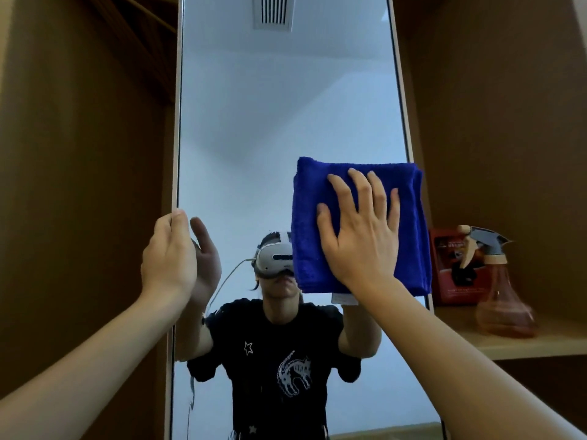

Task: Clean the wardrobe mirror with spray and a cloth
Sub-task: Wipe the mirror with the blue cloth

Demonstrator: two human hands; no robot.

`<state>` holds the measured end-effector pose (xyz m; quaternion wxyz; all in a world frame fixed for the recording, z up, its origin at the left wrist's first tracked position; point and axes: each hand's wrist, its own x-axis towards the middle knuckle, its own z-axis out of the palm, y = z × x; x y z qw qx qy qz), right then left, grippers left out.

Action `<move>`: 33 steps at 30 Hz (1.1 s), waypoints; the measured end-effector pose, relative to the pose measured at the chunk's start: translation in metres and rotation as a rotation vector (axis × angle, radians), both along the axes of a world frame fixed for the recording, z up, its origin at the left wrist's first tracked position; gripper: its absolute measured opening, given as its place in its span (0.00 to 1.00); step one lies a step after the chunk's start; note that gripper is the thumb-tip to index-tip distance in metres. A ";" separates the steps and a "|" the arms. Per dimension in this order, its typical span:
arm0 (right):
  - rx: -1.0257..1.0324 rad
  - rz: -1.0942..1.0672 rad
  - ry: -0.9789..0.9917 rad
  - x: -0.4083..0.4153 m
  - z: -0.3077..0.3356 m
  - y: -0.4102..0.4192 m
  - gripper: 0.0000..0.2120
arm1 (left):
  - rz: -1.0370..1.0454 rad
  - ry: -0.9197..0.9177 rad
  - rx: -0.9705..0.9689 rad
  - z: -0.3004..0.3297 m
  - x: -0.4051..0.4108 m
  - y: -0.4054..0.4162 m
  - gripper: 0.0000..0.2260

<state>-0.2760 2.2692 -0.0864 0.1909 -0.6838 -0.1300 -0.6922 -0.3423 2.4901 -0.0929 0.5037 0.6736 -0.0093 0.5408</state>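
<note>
My right hand (359,230) lies flat with the fingers spread wide, pressing the folded blue cloth (317,249) against the mirror (270,122). The cloth sits on the right half of the glass at about mid-height, its right edge reaching over the mirror's right frame. A white label hangs from its lower edge.

My left hand (170,252) is at the mirror's left edge, fingers curled round the frame, holding the panel so it does not swing while I wipe.

Out to the right, on the wardrobe shelf (521,344) just beside the mirror, stands the spray bottle (500,300), pinkish and see-through with a grey trigger head. It is set down, well apart from both hands. Behind it stands a red box (444,265). Brown wardrobe panels flank the mirror on both sides.

As for progress, I judge I am in the wiping step: with the bottle put down and the cloth on the glass, spraying for this patch looks done. I can see no droplets or streaks on the glass, so I cannot tell which parts are already wiped. The upper glass looks even and clear. The lower stretch, below the cloth and down to the bottom edge, probably still needs passes, as does the left strip near my holding hand.
</note>
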 end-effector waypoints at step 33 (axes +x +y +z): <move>-0.230 -0.013 0.045 -0.011 0.036 0.076 0.27 | -0.089 -0.084 -0.002 -0.020 0.012 0.003 0.22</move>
